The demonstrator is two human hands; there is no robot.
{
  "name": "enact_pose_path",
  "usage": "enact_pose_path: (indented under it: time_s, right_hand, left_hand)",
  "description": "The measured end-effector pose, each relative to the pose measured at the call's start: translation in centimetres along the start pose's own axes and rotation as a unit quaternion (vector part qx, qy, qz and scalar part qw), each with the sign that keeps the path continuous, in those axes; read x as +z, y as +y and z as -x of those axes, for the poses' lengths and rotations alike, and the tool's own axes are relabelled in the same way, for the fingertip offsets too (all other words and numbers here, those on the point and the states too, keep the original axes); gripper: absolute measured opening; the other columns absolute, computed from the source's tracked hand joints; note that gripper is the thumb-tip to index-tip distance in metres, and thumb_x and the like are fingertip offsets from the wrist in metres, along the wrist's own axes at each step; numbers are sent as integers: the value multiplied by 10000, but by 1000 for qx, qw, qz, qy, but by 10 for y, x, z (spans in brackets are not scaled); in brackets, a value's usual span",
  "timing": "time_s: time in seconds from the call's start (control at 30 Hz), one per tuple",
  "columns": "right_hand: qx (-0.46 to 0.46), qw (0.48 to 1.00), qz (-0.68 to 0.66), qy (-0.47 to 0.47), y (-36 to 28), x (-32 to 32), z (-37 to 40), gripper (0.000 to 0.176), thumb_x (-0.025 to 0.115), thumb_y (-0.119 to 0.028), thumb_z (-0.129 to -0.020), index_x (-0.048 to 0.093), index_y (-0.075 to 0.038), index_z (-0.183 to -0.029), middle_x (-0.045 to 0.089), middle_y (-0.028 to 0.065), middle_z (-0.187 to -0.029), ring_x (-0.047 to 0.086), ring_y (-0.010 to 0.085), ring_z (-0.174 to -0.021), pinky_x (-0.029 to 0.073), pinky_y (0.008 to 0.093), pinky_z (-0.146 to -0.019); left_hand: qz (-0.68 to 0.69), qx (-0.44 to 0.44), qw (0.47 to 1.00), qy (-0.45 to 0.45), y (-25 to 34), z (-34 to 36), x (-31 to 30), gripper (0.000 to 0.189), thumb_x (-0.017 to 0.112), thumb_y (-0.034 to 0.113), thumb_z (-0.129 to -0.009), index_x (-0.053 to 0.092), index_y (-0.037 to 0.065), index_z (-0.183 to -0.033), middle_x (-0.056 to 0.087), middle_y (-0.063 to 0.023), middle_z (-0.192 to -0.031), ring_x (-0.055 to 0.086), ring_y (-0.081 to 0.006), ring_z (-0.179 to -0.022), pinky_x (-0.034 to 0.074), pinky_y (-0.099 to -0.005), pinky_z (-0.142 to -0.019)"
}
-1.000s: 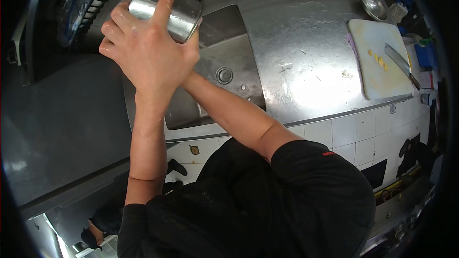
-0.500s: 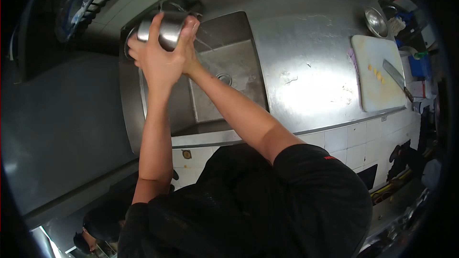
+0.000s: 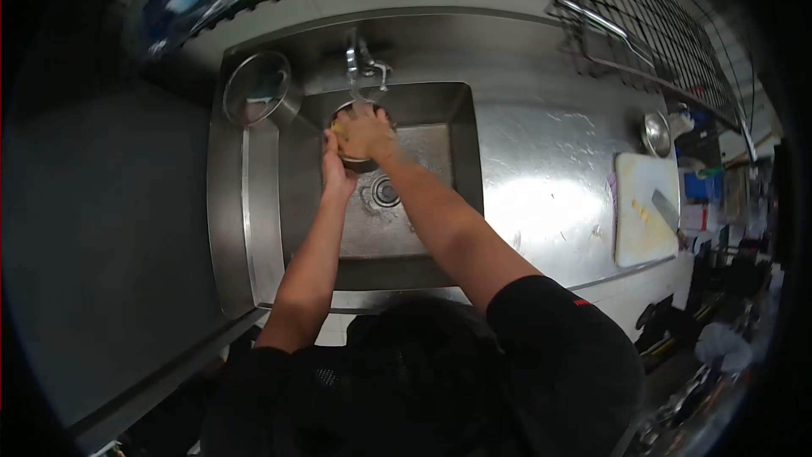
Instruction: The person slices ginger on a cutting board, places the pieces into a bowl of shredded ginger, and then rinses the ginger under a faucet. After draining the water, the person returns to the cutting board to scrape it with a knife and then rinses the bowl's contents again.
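A metal bowl (image 3: 365, 167) sits in the back left of the sink basin (image 3: 427, 148), below the tap (image 3: 352, 63). Water seems to fall from the tap into it. My left hand (image 3: 336, 171) grips the bowl's left side. Over the bowl's mouth, my right hand (image 3: 365, 135) reaches in with its fingers spread, slightly blurred. Something yellowish (image 3: 340, 129) shows in the bowl beside my fingers; its kind is hidden by the hand. The drain (image 3: 386, 192) lies just in front of the bowl.
A round strainer or bowl (image 3: 258, 89) stands on the sink's left ledge. To the right, a cutting board (image 3: 634, 233) bears a knife (image 3: 666, 210) and yellow pieces (image 3: 640, 210). Behind it is another metal bowl (image 3: 656, 134). A wire rack (image 3: 643, 30) overhangs the back right.
The bowl, earlier tilted between both hands at the back left, is now lower in the sink under the tap. My right hand has moved from its side into its mouth. The view has shifted.
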State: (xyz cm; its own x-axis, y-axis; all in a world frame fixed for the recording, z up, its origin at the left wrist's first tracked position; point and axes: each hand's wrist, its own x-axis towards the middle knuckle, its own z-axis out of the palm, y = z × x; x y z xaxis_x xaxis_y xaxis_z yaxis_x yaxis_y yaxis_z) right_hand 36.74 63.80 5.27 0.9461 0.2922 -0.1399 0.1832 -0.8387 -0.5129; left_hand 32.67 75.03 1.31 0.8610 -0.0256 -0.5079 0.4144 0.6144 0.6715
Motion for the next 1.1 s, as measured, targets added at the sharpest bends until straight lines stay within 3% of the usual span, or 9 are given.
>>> enact_pose_path:
  time_s: [0.2, 0.33, 0.4, 0.57, 0.73, 0.83, 0.93, 1.0, 1.1]
  right_hand:
    - [7, 998, 44, 45, 8, -19, -16, 532, 631, -370, -899, 520, -83, -1333, 525, 252, -1341, 487, 401, -1276, 377, 556, -1017]
    - [-42, 999, 6, -1, 41, -42, -10, 542, 674, -299, -877, 539, -39, -1334, 516, 224, -1386, 509, 387, -1285, 413, 521, -1041]
    - [-91, 996, 14, -20, 58, -42, -7, 405, 708, -210, -842, 623, -56, -1207, 606, 238, -1213, 574, 395, -1189, 465, 483, -989]
    - [-36, 996, 51, -57, 56, -4, 9, 340, 724, -174, -811, 682, -98, -1140, 648, 225, -1147, 655, 392, -1036, 529, 467, -900]
    - [-74, 995, 71, 4, 62, 12, -8, 227, 724, -160, -809, 723, -86, -1023, 700, 200, -1004, 675, 360, -996, 538, 460, -858]
    - [-111, 991, -75, -20, 50, -18, -16, 149, 720, -167, -824, 731, -56, -923, 711, 190, -888, 686, 363, -935, 534, 447, -810]
    - [16, 992, -98, 73, 26, -17, -26, 154, 712, -180, -849, 732, -33, -888, 715, 199, -864, 701, 364, -849, 533, 428, -759]
    - [82, 947, -284, 129, 19, -9, -36, 186, 699, -202, -871, 736, -31, -931, 713, 194, -809, 707, 321, -753, 537, 408, -717]
    - [59, 931, -300, 197, 17, -11, -39, 211, 699, -212, -879, 735, -25, -970, 718, 177, -804, 697, 260, -709, 539, 376, -695]
  left_hand:
    - [50, -8, 998, -21, -3, -42, -5, 584, 552, 574, -978, 516, 131, -1357, 604, -57, -1303, 593, -230, -1198, 511, -401, -963]
    - [72, -3, 995, -62, -21, -61, -17, 443, 593, 404, -994, 551, 96, -1310, 635, -74, -1247, 637, -227, -1121, 542, -373, -902]
    - [53, 7, 997, -58, -24, -60, -15, 396, 586, 347, -996, 561, 81, -1288, 641, -87, -1236, 654, -233, -1086, 561, -376, -863]
    - [47, 51, 997, -41, -28, -58, -8, 337, 588, 96, -911, 563, 63, -1245, 655, -100, -1163, 670, -236, -1029, 575, -373, -846]
    - [22, 48, 997, -51, -12, -47, -10, 357, 597, 79, -878, 565, 62, -1233, 654, -98, -1146, 671, -241, -1024, 572, -389, -857]
    - [22, 46, 997, -55, -10, -52, -16, 375, 605, 76, -858, 569, 63, -1231, 655, -98, -1143, 670, -247, -1027, 567, -399, -870]
    - [38, 16, 998, -55, -18, -61, -28, 385, 614, 100, -862, 572, 72, -1244, 654, -98, -1159, 662, -254, -1057, 553, -407, -904]
    - [47, -12, 997, -54, -21, -61, -29, 385, 619, 125, -877, 573, 80, -1256, 653, -97, -1176, 656, -258, -1081, 544, -412, -926]
    - [99, 2, 994, -53, -19, -57, -26, 421, 645, 305, -948, 563, 99, -1306, 642, -79, -1241, 634, -247, -1146, 523, -412, -967]
